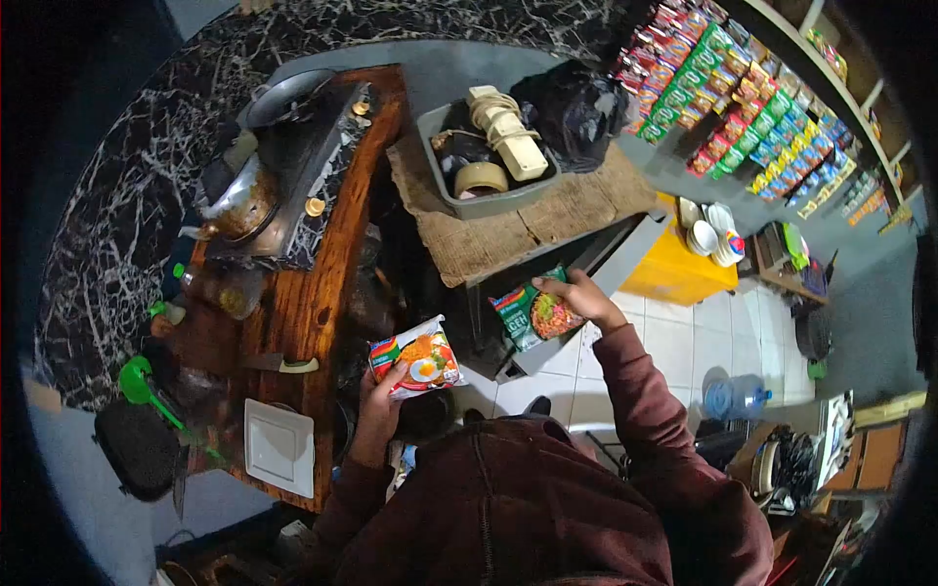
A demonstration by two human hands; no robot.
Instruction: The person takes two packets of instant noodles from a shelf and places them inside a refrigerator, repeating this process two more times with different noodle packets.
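My left hand [377,408] is closed on the edge of a white instant noodle packet [418,357] with noodles and a fried egg pictured on it. A green instant noodle packet [529,317], with "ACEH" printed on it, is gripped in my right hand [588,301]. Both packets are held apart in front of my body, picture sides up. The green one is over a pulled-out grey drawer [640,256], which it partly hides from view.
A wooden counter [332,283] at left bears a stove with a pot [244,200], a knife [283,364] and a white square plate [279,447]. A grey bin [489,205] stands on cardboard [430,230]. Sachets [743,107] hang at upper right; a water jug [735,397] lies on the tiles.
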